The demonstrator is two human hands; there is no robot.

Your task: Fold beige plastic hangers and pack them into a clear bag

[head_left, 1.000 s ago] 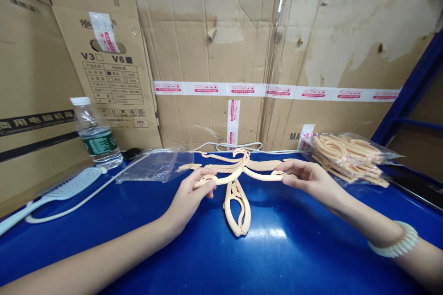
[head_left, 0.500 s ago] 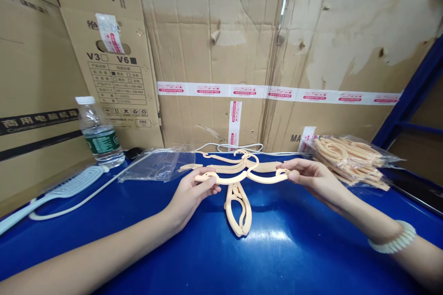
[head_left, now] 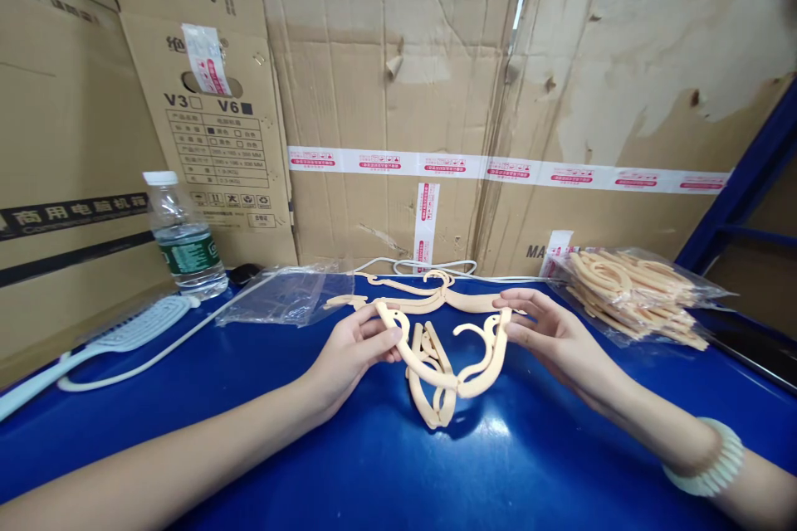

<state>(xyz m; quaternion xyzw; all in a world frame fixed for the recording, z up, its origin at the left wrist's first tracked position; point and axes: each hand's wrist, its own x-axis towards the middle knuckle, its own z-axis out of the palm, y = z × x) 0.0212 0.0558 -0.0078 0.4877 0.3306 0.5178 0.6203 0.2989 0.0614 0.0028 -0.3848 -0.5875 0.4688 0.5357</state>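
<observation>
A peach-coloured folding hanger [head_left: 478, 384] hangs between my hands, bent at its middle joint into a V with its hook curled to the right. My left hand [head_left: 354, 346] pinches the left arm's end between thumb and fingers. On the other end, my right hand [head_left: 548, 330] has its thumb and fingertips closed. Beneath it, a folded hanger [head_left: 429, 416] lies on the blue table, partly covered by the held one. Behind, unfolded hangers [head_left: 476, 301] of the same colour lie on the table, partly hidden by my fingers.
At the right stand clear bags of folded hangers [head_left: 628, 286], with a dark flat object [head_left: 756, 357] beside them. An empty plastic bag [head_left: 290, 296], a water bottle [head_left: 187, 245] and a pale hairbrush [head_left: 140, 328] are at left. A white cable [head_left: 149, 363] runs along cardboard boxes [head_left: 386, 99].
The held hanger has folded from nearly straight into a V, its middle dropping and its ends rising. Its hook has swung down to the right. The view has shifted slightly.
</observation>
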